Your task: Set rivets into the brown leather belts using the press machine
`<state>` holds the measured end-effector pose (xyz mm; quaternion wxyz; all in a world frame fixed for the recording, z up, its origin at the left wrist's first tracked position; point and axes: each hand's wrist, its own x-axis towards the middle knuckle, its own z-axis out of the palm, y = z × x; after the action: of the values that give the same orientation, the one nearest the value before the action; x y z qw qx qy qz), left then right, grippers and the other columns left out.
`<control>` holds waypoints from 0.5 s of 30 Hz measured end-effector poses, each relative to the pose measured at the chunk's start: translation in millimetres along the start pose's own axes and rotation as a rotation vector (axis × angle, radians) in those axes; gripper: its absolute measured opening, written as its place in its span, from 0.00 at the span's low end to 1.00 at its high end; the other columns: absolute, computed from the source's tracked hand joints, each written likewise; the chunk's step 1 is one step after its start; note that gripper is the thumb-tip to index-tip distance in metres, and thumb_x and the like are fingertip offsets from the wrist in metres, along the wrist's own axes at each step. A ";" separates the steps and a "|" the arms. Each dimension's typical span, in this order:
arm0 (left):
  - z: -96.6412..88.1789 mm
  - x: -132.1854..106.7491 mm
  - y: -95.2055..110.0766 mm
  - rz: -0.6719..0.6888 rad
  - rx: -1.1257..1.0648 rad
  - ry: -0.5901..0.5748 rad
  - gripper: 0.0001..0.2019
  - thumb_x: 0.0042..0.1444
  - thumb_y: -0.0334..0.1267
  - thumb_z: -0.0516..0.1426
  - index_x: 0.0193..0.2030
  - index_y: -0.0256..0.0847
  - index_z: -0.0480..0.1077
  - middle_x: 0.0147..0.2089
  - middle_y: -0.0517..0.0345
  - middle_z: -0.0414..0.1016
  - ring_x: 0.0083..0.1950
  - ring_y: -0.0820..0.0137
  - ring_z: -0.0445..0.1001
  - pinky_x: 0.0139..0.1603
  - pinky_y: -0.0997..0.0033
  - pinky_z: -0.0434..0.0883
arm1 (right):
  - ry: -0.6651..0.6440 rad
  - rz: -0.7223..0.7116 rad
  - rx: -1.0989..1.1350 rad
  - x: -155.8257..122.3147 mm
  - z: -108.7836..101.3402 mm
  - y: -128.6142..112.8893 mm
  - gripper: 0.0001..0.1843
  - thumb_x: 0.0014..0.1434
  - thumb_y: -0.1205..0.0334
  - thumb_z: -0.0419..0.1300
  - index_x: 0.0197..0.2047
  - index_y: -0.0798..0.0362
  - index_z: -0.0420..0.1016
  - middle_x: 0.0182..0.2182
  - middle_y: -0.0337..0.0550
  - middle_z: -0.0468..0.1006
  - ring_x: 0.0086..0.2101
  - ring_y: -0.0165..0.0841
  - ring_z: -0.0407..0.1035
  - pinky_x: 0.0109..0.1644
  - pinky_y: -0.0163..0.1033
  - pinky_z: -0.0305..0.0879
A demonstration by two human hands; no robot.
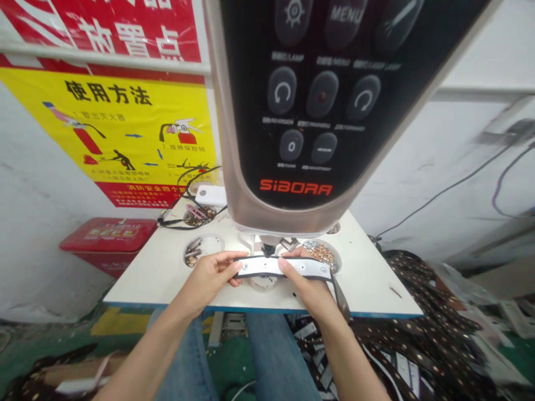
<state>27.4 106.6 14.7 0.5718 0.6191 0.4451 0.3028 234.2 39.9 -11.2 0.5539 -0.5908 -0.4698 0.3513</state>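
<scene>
A white strap [273, 267] with dark edges and several small metal snaps or rivets lies level between my hands, under the tip of a snap-fastening machine [292, 206]. My left hand [220, 268] pinches its left end between thumb and fingers. Around its middle-right part my right hand [307, 278] is closed, thumb on top and fingers behind. From the right end a dark tail of the strap [341, 298] hangs over the table's front edge. Part of the machine's lower die is hidden behind the strap.
The white table [146, 278] has recessed cups: gold and silver fasteners [320, 253] at right, dark metal parts [193, 250] at left. Pink-handled scissors [196, 211] lie behind. A heap of dark studded straps [418, 317] fills the floor at right. A red box [108, 239] stands left.
</scene>
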 end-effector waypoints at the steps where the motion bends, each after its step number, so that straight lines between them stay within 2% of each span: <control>1: 0.6 0.8 1.5 0.002 -0.005 -0.002 0.22 0.48 0.46 0.62 0.48 0.34 0.76 0.34 0.54 0.78 0.27 0.72 0.71 0.31 0.73 0.69 | 0.005 0.003 -0.002 0.8 0.5 -1.2 0.13 0.54 0.49 0.62 0.35 0.50 0.70 0.30 0.39 0.74 0.34 0.37 0.69 0.39 0.41 0.65; 4: 3.2 -1.6 9.5 0.008 -0.021 0.010 0.22 0.47 0.46 0.63 0.46 0.34 0.76 0.29 0.58 0.75 0.26 0.72 0.71 0.31 0.73 0.70 | 0.069 0.011 0.065 -1.5 3.8 -6.4 0.14 0.52 0.49 0.64 0.34 0.50 0.71 0.29 0.39 0.74 0.32 0.37 0.68 0.37 0.41 0.64; 7: 7.5 -15.8 17.2 0.021 -0.053 0.014 0.21 0.47 0.46 0.63 0.46 0.35 0.75 0.26 0.61 0.73 0.25 0.73 0.71 0.31 0.73 0.71 | 0.151 -0.023 0.217 -16.0 6.7 -11.4 0.15 0.50 0.50 0.66 0.35 0.49 0.71 0.29 0.38 0.73 0.31 0.36 0.68 0.36 0.40 0.64; 9: 10.8 -28.6 18.3 0.011 -0.097 -0.016 0.20 0.48 0.47 0.63 0.45 0.36 0.75 0.29 0.59 0.74 0.29 0.71 0.73 0.32 0.72 0.73 | 0.110 -0.020 0.271 -30.3 5.7 -12.0 0.15 0.50 0.50 0.67 0.36 0.49 0.71 0.29 0.37 0.73 0.31 0.35 0.68 0.36 0.39 0.64; 11: 13.4 -38.0 16.3 -0.024 -0.135 -0.053 0.20 0.50 0.49 0.62 0.44 0.36 0.75 0.37 0.56 0.76 0.34 0.69 0.74 0.34 0.72 0.75 | 0.050 0.019 0.253 -41.9 1.7 -10.7 0.15 0.50 0.50 0.68 0.35 0.49 0.71 0.28 0.37 0.74 0.30 0.35 0.67 0.34 0.38 0.63; 13: 15.1 -40.1 14.4 -0.055 -0.137 -0.081 0.20 0.51 0.49 0.60 0.44 0.36 0.75 0.42 0.55 0.76 0.36 0.69 0.75 0.37 0.71 0.75 | 0.062 0.032 0.192 -45.9 -4.0 -9.5 0.13 0.50 0.51 0.67 0.34 0.49 0.72 0.28 0.37 0.74 0.30 0.35 0.67 0.35 0.39 0.63; 15: 16.5 -34.2 14.9 -0.045 -0.117 -0.097 0.20 0.51 0.49 0.60 0.46 0.36 0.73 0.42 0.56 0.75 0.33 0.71 0.74 0.38 0.70 0.75 | 0.109 -0.006 0.130 -41.0 -9.6 -10.1 0.12 0.51 0.52 0.67 0.33 0.49 0.73 0.30 0.39 0.75 0.33 0.37 0.68 0.38 0.40 0.64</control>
<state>30.7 69.4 31.1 0.6346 0.5882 0.4123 0.2852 228.8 -2.5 -4.3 0.6170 -0.5704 -0.4169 0.3466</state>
